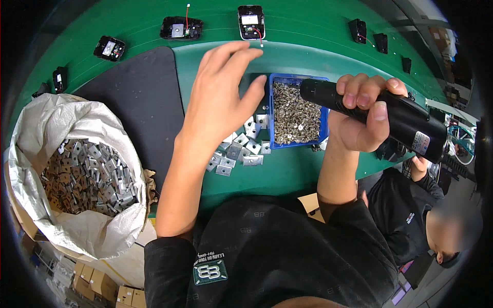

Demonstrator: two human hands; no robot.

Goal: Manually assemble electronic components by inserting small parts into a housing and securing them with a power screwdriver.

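My right hand is wrapped round a black electric screwdriver, lifted over the right side of a blue bin. The bin is full of small silver screws. My left hand is open, thumb and fingers apart, and holds nothing that I can see. Just beyond its fingertips a black plastic housing with a white label and a red wire lies on the green belt. Below my left hand, a loose heap of square metal plates with holes lies beside the bin.
A white woven sack of metal plates stands at the left, by a black mat. More black housings are spread along the green belt. Another person is at the right. Cardboard boxes are at lower left.
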